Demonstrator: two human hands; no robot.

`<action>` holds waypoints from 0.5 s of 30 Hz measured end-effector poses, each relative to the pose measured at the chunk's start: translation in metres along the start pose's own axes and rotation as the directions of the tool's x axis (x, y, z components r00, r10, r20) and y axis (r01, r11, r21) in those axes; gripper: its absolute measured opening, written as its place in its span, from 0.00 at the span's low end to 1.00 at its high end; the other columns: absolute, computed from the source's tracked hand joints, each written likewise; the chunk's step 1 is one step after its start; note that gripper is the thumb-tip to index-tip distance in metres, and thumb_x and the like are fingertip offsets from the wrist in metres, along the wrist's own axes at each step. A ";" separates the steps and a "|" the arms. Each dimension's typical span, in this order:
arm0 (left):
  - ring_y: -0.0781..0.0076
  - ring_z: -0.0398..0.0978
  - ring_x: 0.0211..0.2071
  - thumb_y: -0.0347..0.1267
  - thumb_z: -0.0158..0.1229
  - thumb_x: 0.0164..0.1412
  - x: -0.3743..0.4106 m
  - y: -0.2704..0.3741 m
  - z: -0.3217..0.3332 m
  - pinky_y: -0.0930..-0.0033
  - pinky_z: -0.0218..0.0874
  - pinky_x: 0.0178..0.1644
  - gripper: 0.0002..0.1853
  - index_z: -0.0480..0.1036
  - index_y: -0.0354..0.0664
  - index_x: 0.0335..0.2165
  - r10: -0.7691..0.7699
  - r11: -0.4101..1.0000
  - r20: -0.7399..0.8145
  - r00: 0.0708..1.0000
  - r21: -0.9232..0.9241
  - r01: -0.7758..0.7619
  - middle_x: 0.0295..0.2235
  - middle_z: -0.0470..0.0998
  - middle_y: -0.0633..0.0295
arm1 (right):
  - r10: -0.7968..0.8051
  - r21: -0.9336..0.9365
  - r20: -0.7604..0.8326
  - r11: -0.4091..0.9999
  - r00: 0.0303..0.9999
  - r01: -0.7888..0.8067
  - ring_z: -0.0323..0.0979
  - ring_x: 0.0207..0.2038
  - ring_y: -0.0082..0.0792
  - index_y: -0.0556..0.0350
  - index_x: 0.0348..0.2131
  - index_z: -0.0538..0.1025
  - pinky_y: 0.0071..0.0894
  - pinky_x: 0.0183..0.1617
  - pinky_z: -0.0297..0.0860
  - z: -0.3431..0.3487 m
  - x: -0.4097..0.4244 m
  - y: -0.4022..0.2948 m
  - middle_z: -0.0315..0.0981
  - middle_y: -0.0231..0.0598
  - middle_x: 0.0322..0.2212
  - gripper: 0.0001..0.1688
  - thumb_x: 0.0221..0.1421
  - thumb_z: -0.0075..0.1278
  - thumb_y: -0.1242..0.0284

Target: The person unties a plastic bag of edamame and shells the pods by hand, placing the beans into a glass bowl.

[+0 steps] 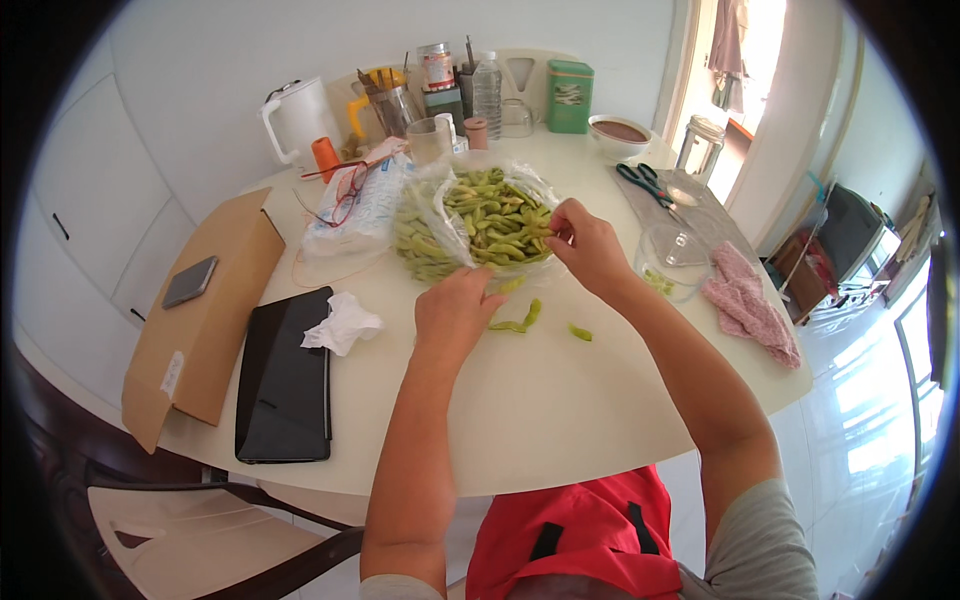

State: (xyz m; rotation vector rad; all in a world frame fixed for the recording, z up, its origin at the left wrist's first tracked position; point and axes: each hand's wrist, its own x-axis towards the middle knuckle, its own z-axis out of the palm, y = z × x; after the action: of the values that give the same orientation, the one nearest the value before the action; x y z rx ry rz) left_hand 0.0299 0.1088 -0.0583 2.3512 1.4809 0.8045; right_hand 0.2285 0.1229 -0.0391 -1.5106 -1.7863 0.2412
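A clear plastic bag [427,244] full of green soybean pods [499,214] lies opened on the pale table. My left hand [456,309] is at the bag's near edge, its fingertips on the plastic, the grip partly hidden. My right hand [589,244] is at the bag's right side with thumb and fingers pinched at the rim; whether they hold plastic or a pod is unclear. Loose pods [531,313] lie on the table just in front of the bag, another pod [580,332] farther right. A clear bowl [679,259] with some green beans [658,282] stands beyond my right forearm.
At left are a cardboard box [202,300] with a phone [190,282], a black tablet [285,390] and a crumpled tissue [343,324]. Glasses [346,196] rest on a plastic package. Scissors [649,184], a pink cloth [746,307] and a glass jar [699,150] are at right; a kettle [304,124] stands behind.
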 end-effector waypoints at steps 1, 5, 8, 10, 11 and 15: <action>0.70 0.71 0.26 0.34 0.58 0.48 0.000 0.003 0.000 0.70 0.62 0.30 0.17 0.71 0.43 0.39 -0.009 0.999 0.006 1.000 -0.046 0.010 0.24 0.72 0.63 | 0.038 0.074 0.009 0.997 0.999 -0.039 0.68 0.26 0.33 0.56 0.29 0.66 0.30 0.31 0.65 -0.009 -0.010 -0.007 0.69 0.37 0.24 0.09 0.44 0.50 0.77; 0.71 0.72 0.29 0.33 0.57 0.50 0.000 0.018 0.019 0.72 0.64 0.32 0.16 0.70 0.40 0.39 0.026 0.882 -0.131 0.991 -0.464 -0.085 0.25 0.72 0.61 | 0.125 0.407 0.081 0.902 0.989 -0.147 0.66 0.26 0.22 0.59 0.29 0.66 0.21 0.31 0.65 -0.021 -0.044 0.001 0.67 0.32 0.23 0.10 0.45 0.52 0.78; 0.75 0.72 0.29 0.31 0.56 0.52 -0.002 0.031 0.035 0.76 0.65 0.33 0.15 0.70 0.36 0.39 0.004 0.686 -0.023 1.000 -0.727 -0.020 0.26 0.73 0.62 | 0.087 0.512 0.138 0.846 0.987 -0.146 0.66 0.29 0.20 0.58 0.30 0.67 0.20 0.35 0.66 -0.026 -0.060 0.003 0.67 0.30 0.27 0.09 0.46 0.51 0.80; 0.77 0.72 0.30 0.30 0.55 0.53 -0.004 0.038 0.041 0.77 0.65 0.33 0.15 0.69 0.33 0.40 -0.039 0.515 0.201 0.979 -0.835 0.192 0.28 0.74 0.61 | 0.050 0.592 0.160 0.795 0.986 -0.137 0.66 0.31 0.20 0.59 0.31 0.68 0.19 0.37 0.65 -0.024 -0.066 0.009 0.67 0.30 0.29 0.08 0.47 0.50 0.81; 0.78 0.72 0.30 0.30 0.54 0.53 -0.004 0.040 0.043 0.77 0.65 0.33 0.15 0.69 0.33 0.40 -0.041 0.511 0.220 0.975 -0.834 0.209 0.29 0.74 0.62 | 0.055 0.638 0.160 0.756 0.986 -0.146 0.66 0.31 0.19 0.59 0.31 0.68 0.19 0.37 0.65 -0.024 -0.068 0.012 0.67 0.30 0.29 0.08 0.47 0.49 0.81; 0.79 0.72 0.30 0.29 0.53 0.55 -0.005 0.041 0.050 0.79 0.64 0.33 0.13 0.70 0.34 0.39 -0.077 0.550 0.188 0.979 -0.811 0.199 0.30 0.74 0.63 | 0.067 0.781 0.177 0.597 0.982 -0.181 0.66 0.31 0.18 0.61 0.33 0.68 0.18 0.36 0.65 -0.016 -0.071 0.014 0.67 0.30 0.28 0.09 0.48 0.49 0.80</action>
State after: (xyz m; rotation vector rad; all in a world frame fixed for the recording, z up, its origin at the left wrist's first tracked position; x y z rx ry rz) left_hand 0.0883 0.0898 -0.0810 1.4923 0.8848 0.9924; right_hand 0.2497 0.0577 -0.0663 -0.9466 -1.3390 1.0873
